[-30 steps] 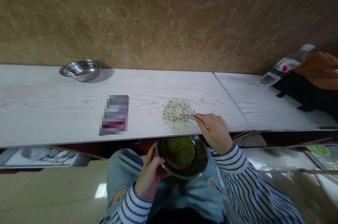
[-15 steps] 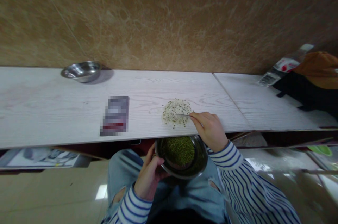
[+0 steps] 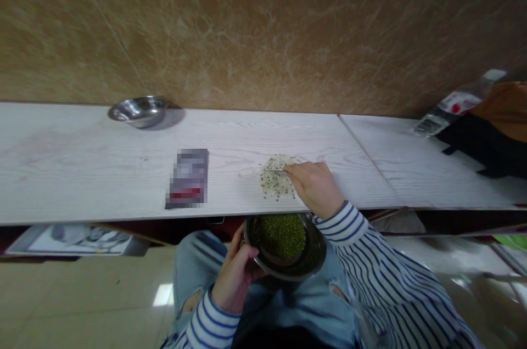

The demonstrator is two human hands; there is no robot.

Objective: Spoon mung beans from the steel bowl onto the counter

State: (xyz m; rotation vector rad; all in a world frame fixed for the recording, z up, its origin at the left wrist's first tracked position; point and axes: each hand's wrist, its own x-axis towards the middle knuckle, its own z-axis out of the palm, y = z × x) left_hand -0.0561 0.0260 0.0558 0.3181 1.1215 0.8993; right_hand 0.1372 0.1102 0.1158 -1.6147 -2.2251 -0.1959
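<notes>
My left hand grips the rim of a steel bowl over my lap, just below the table edge, its thumb on the rim. Green mung beans lie in the bowl. My right hand pinches a thin metal utensil, seen nearly edge-on, so its kind is unclear. The utensil reaches over a pile of white grains mixed with green beans on the table; part of the pile is hidden by my right hand.
On the white table, an empty-looking steel bowl stands near the wall at the left. A blurred-out flat packet or phone lies nearer me. At the right are a plastic bottle and a black and brown bag.
My right hand has moved left and slightly away from me with the utensil, across the pile. The bowl in my left hand stays in place. The view has shifted a little.
</notes>
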